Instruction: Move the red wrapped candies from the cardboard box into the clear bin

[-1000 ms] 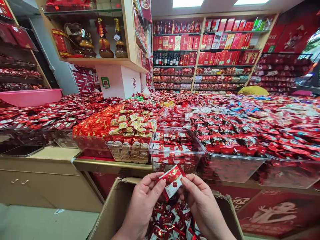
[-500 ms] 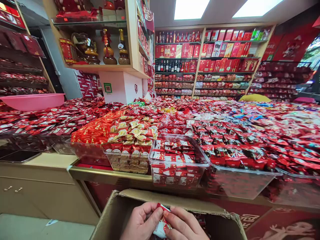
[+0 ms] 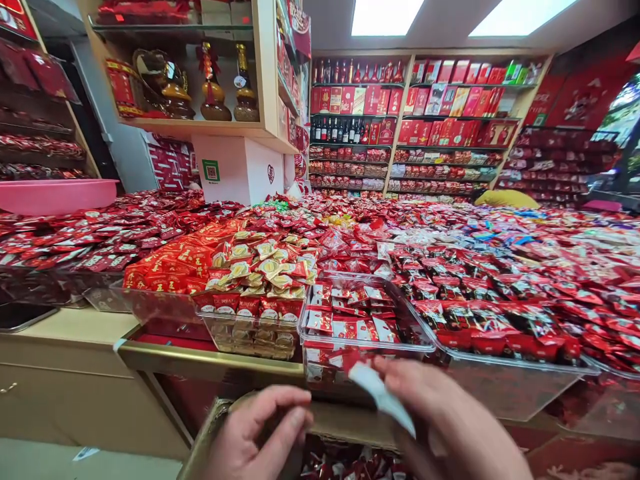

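A red and white candy packet (image 3: 381,395), blurred by motion, is gripped in my right hand (image 3: 445,407), in front of the near clear bin (image 3: 370,345). Flat rows of similar red and white packets (image 3: 345,327) fill that bin. My left hand (image 3: 265,433) holds nothing; its thumb and fingers are curved and apart, above the cardboard box (image 3: 345,421). More wrapped candies (image 3: 345,463) lie inside the box, partly hidden by both hands.
Left of the near bin stands a bin of durian candies (image 3: 255,303). To its right is a bin of black and red packets (image 3: 490,327). Heaped candies cover the counter behind. A pink basin (image 3: 57,197) sits at left, and stocked shelves (image 3: 357,100) line the back wall.
My hands have separated. The right hand has lifted the candy packet up and right toward the near bin, while the left has let go of it and moved slightly left.
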Demonstrator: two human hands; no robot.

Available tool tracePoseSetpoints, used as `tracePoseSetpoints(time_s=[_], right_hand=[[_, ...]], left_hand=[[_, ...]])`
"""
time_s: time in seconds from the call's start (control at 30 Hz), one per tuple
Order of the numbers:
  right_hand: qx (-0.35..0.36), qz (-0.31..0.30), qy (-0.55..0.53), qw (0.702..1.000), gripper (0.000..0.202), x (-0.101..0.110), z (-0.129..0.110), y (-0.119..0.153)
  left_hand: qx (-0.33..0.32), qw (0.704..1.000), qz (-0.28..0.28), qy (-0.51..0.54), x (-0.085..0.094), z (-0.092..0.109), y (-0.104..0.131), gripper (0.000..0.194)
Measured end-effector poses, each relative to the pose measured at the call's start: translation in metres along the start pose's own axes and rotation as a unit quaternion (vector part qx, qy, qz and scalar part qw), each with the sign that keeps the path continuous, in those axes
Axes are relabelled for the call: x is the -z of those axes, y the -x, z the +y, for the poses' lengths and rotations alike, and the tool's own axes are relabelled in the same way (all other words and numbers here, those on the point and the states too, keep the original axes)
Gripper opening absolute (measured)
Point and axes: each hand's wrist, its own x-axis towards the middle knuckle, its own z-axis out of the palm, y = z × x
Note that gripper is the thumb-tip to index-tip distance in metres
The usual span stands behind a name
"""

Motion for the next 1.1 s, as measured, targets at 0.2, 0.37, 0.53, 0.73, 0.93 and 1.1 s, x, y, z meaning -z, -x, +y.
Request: tracePoseSetpoints(time_s=[0.2, 0.37, 0.53, 0.73, 0.93, 1.1], right_hand=[[-0.06, -0.2, 0.125, 0.97, 0.013, -0.009, 0.055, -0.082], [-0.044, -0.341, 0.191, 0.919, 0.019, -0.041, 0.086, -0.093], [-0.063, -0.414, 0.13, 0.899, 0.027, -0.048, 0.09, -0.089], [-0.102, -0.446, 0.109, 0.882, 0.036, -0.053, 0.097, -0.09], [-0.128, -0.45, 0.053, 0.882, 0.037, -0.048, 0.098, -0.09], [-0.152, -0.442, 0.043, 0.883, 0.024, -0.046, 0.096, -0.09]], left_hand=[[-0.299, 0.907, -0.016, -0.297, 0.001, 0.057, -0.089, 0.021], [-0.22, 0.866, -0.106, -0.436, -0.024, 0.054, -0.141, 0.026], [-0.178, 0.799, -0.215, -0.533, -0.037, 0.057, -0.154, 0.024], [-0.149, 0.738, -0.263, -0.603, -0.045, 0.064, -0.161, 0.028], [-0.147, 0.729, -0.277, -0.608, -0.044, 0.057, -0.164, 0.027], [-0.155, 0.721, -0.289, -0.61, -0.043, 0.057, -0.163, 0.034]])
